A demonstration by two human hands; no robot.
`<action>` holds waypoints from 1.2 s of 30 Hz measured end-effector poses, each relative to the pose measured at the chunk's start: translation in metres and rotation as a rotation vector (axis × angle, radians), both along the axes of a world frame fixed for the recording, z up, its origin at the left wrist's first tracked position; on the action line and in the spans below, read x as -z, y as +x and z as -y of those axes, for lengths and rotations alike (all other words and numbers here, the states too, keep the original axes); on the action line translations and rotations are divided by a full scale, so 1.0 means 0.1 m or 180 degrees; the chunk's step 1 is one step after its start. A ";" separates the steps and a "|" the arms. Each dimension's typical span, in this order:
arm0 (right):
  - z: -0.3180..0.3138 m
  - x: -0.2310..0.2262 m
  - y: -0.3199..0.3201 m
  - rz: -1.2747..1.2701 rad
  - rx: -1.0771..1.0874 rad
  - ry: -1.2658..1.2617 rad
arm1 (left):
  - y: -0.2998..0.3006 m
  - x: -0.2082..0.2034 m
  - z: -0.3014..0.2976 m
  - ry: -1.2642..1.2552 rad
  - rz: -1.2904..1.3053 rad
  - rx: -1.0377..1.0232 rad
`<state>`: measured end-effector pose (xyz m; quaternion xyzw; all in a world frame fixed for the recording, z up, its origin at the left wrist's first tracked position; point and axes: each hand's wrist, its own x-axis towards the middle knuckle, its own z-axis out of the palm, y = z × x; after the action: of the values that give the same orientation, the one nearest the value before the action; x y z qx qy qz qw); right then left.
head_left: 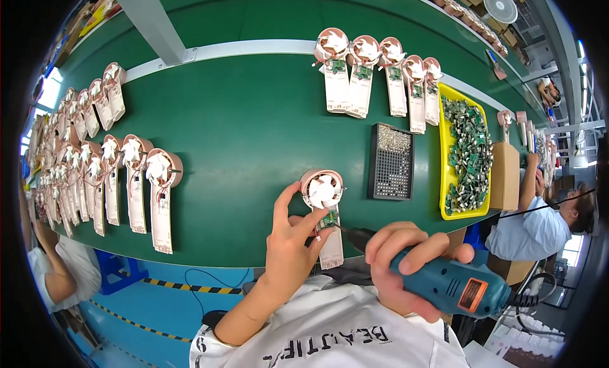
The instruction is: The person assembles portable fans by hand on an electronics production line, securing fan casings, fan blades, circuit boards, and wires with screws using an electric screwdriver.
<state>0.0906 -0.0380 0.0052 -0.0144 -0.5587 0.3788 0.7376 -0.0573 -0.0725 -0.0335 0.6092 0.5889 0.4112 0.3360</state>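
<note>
A half-built handheld fan (pixel 332 252) lies on the green bench in front of me, its pink round head and white blades facing up. My left hand (pixel 288 244) is closed on it, with the thumb and a finger by the small green circuit board (pixel 328 219) and another finger at the fan head's rim. In my right hand (pixel 403 257) is a teal electric screwdriver (pixel 444 284), gripped round its body. The tool's dark tip points left and reaches the edge of the circuit board; whether it touches a screw is too small to tell.
A black screw tray (pixel 391 162) and a yellow bin (pixel 449 158) of circuit boards stand right of centre. Several fan bodies (pixel 360 82) lie at the back; many more (pixel 162 203) line the left. A cardboard box (pixel 505 176) is beside a co-worker (pixel 530 225). Another person (pixel 66 269) sits left.
</note>
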 end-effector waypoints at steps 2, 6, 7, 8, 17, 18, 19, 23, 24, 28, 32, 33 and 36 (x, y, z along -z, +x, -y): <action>0.00 -0.02 -0.01 0.0145 0.0173 -0.0045 | 0.01 -0.03 -0.02 -0.0036 0.0052 0.0038; 0.00 -0.01 0.01 0.0392 0.0174 -0.0291 | 0.00 -0.02 -0.02 -0.0021 0.0098 0.0076; -0.01 0.03 0.01 0.0321 0.0121 -0.0267 | 0.00 -0.02 -0.02 -0.0022 0.0097 0.0077; 0.00 0.03 0.01 0.0320 0.0123 -0.0268 | 0.00 -0.02 -0.02 -0.0015 0.0096 0.0078; -0.04 -0.02 0.06 0.0480 0.0132 -0.0287 | 0.01 -0.02 -0.03 -0.0034 0.0116 0.0070; -0.05 -0.03 0.06 0.0472 0.0129 -0.0287 | 0.02 -0.02 -0.04 -0.0054 0.0117 0.0068; -0.04 -0.02 0.05 0.0454 0.0101 -0.0299 | 0.01 -0.01 -0.03 -0.0062 0.0112 0.0052; -0.06 0.01 -0.01 0.0436 0.0040 -0.0133 | -0.01 -0.01 -0.03 -0.0060 0.0123 0.0066; -0.05 0.02 -0.01 0.0437 0.0028 -0.0128 | -0.01 -0.02 -0.03 -0.0072 0.0140 0.0080; -0.06 0.04 0.08 0.0437 -0.0397 -0.0217 | -0.01 0.02 0.00 -0.0044 0.0172 0.0047; -0.04 -0.05 0.10 0.0668 -0.0487 -0.0256 | -0.01 -0.02 -0.02 -0.0052 0.0158 0.0137; -0.03 -0.05 0.08 0.0667 -0.0485 -0.0242 | -0.01 -0.02 -0.02 -0.0107 0.0155 0.0168; 0.06 -0.15 0.02 0.0028 0.0126 -0.0474 | -0.01 -0.04 -0.01 -0.0211 0.0224 0.0281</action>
<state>0.0921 -0.0440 0.0201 -0.0820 -0.5319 0.4047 0.7393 -0.0588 -0.0714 -0.0292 0.6083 0.5625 0.3974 0.3944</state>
